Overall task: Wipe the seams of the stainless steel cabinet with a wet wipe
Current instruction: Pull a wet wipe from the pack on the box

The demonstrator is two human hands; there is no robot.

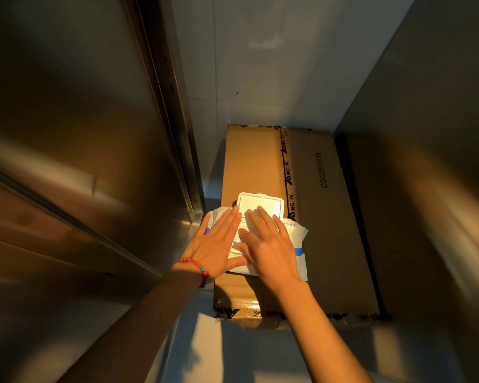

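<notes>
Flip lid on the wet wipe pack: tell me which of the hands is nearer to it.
Right. The right hand lies flat on the wet wipe pack with fingertips on the open flip lid. The left hand rests at the pack's left edge, fingertips just beside the lid's corner.

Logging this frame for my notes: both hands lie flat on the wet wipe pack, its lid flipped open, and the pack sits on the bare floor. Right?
Not quite. The head view shows the wet wipe pack sitting on the cardboard box, not on the bare floor. The rest holds: the left hand and right hand lie flat on it, and its lid is flipped open.
</notes>
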